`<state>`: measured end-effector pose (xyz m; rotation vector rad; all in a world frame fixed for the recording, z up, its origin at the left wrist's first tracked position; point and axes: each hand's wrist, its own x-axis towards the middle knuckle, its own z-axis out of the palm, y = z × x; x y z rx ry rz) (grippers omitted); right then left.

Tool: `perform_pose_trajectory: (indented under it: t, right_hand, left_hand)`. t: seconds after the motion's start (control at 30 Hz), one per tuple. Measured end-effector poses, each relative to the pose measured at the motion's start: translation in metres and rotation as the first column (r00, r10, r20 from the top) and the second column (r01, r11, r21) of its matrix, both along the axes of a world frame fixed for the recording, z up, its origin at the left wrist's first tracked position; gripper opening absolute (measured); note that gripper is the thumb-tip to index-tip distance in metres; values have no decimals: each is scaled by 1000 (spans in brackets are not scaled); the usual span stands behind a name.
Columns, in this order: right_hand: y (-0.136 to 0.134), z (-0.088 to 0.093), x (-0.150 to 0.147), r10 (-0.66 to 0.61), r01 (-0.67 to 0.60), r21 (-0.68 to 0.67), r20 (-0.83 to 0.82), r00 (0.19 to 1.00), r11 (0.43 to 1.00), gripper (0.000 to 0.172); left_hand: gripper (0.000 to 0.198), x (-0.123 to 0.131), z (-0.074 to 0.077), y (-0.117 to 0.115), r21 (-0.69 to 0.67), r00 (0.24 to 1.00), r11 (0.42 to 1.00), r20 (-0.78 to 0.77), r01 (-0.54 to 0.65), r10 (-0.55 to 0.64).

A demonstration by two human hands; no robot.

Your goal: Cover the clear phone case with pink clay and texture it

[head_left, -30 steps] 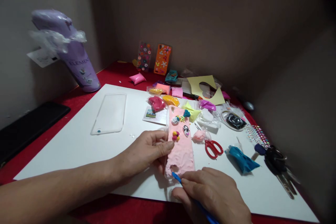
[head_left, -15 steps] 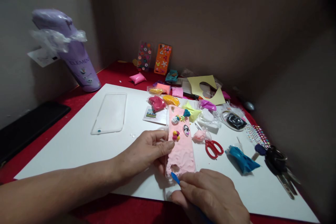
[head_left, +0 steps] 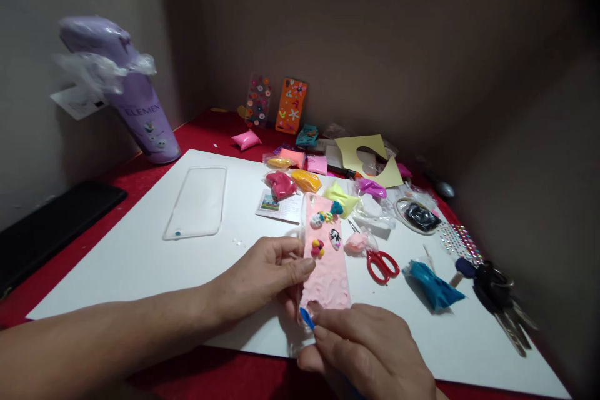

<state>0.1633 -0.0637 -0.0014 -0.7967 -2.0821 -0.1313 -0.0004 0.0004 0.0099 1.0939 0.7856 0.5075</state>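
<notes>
A phone case (head_left: 328, 278) covered in textured pink clay is tilted up over the white board. Small clay flowers and other coloured decorations sit on its upper half. Gripping its left edge is my left hand (head_left: 276, 269), thumb on the clay and fingers behind. My right hand (head_left: 370, 344) is closed round a blue modelling tool (head_left: 307, 319), whose flat tip touches the case's lower left corner beside a hole in the clay. Most of the tool's handle is hidden by the hand.
Red-handled scissors (head_left: 383, 267), a blue clay packet (head_left: 434, 284) and keys (head_left: 504, 300) lie right. A clear case (head_left: 197, 203) lies left on the white board (head_left: 140, 262). Several clay packets and an orange case (head_left: 291, 106) are behind; a purple bottle (head_left: 140, 106) stands far left.
The pink case has shifted slightly right and tipped down, with my left hand following. The blue tool's tip has moved a little left, to the case's corner.
</notes>
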Motion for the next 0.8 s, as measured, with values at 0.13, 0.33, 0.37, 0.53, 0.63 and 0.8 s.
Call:
perform_pose_trajectory:
  t: [0.13,0.33,0.37,0.53,0.63,0.8]
  right_hand:
    - [2,-1,-1,33,-33,-13,-7,999,999,7]
    - [0,1,0,17,-17,-2,-27,999,1000,9]
    - [-1,1,0,15,-15,-6,-23,1000,1000,9]
    - [0,-1,-1,41,-41,-14,-2,999,999,8]
    - [2,-2,-2,48,-48,-15,-7,999,999,7]
    - [2,-3,-1,35,-35,-28,-20,999,999,8]
  left_hand:
    - [27,0,0,0,4,1000,1000,0,6,-6]
    - [26,-1,-2,0,-6,1000,1000,11,15,-15]
    - [25,-1,-2,0,-8,1000,1000,11,17,-17]
    - [24,0,0,0,-9,1000,1000,-3,3,-3]
    - [23,0,0,0,-11,1000,1000,2,11,-11]
    - [24,-1,-1,1,-1,1000,1000,4,15,-15]
